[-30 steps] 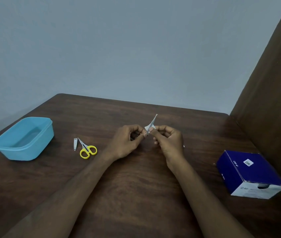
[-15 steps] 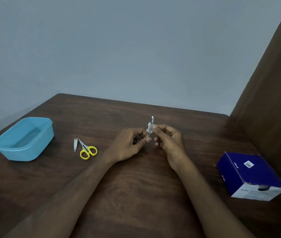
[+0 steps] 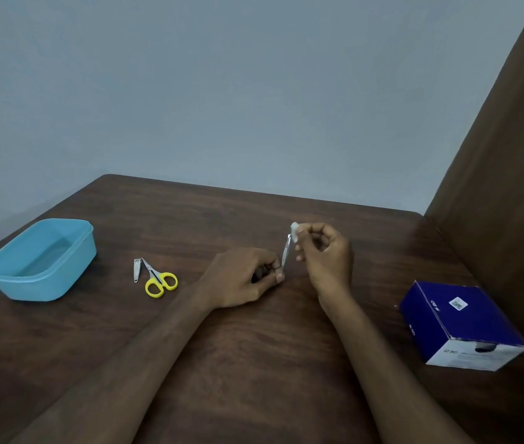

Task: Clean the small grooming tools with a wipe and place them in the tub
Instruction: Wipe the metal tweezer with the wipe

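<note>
My left hand (image 3: 244,277) pinches the lower end of a thin metal grooming tool (image 3: 285,256) that stands nearly upright at the table's middle. My right hand (image 3: 324,251) pinches a small white wipe (image 3: 294,231) against the tool's upper tip. A small silver nail clipper (image 3: 137,270) and yellow-handled scissors (image 3: 158,278) lie side by side to the left of my hands. Farther left stands the light blue plastic tub (image 3: 39,261), open, with nothing visible inside.
A dark blue and white cardboard box (image 3: 459,325) sits at the right, near a brown wooden panel (image 3: 503,155). The dark wooden table (image 3: 254,363) ends at a grey wall behind.
The metal tool has come upright, and my left hand has slid down to its lower end. My right hand has lifted the wipe up to the tool's tip.
</note>
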Tool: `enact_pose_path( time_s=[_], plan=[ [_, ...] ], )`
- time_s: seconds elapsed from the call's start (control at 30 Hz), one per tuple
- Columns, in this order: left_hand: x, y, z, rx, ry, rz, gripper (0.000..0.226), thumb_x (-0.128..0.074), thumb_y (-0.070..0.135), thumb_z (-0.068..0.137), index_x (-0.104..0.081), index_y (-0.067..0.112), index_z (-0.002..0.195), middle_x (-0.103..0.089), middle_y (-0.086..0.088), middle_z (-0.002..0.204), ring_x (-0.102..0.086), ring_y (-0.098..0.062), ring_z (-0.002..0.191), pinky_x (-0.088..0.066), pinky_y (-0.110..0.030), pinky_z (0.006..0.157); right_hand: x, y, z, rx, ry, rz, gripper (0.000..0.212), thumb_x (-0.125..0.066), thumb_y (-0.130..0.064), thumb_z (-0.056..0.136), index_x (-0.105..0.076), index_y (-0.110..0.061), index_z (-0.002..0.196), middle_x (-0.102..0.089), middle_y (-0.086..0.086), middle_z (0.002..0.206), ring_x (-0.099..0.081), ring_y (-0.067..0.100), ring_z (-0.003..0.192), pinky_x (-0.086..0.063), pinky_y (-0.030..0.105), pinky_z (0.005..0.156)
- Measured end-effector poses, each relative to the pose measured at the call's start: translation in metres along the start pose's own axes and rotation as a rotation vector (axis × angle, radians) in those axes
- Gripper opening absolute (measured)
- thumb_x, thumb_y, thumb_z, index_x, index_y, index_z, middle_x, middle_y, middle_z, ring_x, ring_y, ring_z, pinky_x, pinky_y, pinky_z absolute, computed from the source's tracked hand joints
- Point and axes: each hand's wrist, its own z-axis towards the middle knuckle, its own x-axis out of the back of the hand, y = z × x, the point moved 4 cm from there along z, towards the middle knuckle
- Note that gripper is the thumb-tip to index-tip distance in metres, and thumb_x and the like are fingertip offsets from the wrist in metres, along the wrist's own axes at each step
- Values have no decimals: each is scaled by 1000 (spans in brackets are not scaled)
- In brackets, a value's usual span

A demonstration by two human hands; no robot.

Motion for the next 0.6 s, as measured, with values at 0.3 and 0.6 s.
enact_pose_path(
  time_s=[0.3, 0.6],
  plan=[
    [0, -8, 4, 40, 50, -349, 22, -56, 41, 106, -64, 28, 90, -67, 12, 85, -65, -9, 80, -55, -42, 71, -10, 7, -9, -20, -72, -44, 8, -81, -16, 93, -76, -21, 99, -82, -6, 87, -78, 10, 78, -65, 44, 79],
    [3, -10, 7, 73, 112, -435, 28, -60, 30, 109, -63, 35, 81, -63, 12, 73, -54, -2, 66, -40, -24, 61, -16, -3, -20, -57, -189, -28, 21, -83, -8, 89, -77, -16, 108, -83, -4, 89, -79, 12, 91, -63, 43, 95]
  ],
)
